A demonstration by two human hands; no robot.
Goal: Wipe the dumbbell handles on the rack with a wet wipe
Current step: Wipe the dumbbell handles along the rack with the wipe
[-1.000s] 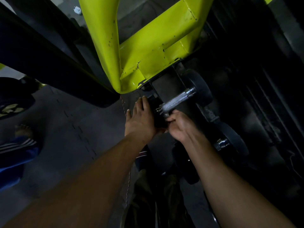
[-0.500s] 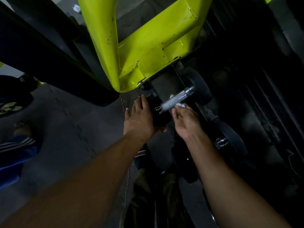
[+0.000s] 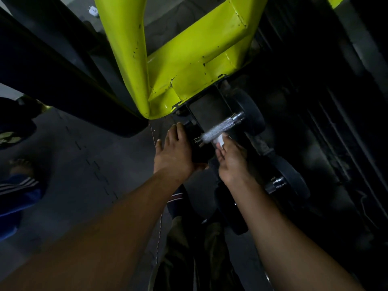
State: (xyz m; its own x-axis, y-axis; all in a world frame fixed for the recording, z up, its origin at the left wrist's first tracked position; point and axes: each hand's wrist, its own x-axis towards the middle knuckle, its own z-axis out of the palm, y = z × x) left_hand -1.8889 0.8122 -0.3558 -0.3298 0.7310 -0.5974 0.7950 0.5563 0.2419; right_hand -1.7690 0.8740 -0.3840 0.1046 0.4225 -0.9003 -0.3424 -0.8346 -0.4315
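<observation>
Center frame: right hand [image 3: 232, 162] pinches white wipe [image 3: 219, 141] against underside of knurled handle [image 3: 218, 129], near its left end. Left hand [image 3: 175, 153] lies flat, fingers straight, on the dumbbell's dark near head [image 3: 194, 141]. Yellow frame [image 3: 184, 59] above. Second dumbbell [image 3: 287, 179] lower right.

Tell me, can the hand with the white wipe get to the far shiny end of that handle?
Probably yes. The right hand presses the wipe against the near part of the handle, and the rest up to the far weight looks bare, nothing blocking.
</observation>
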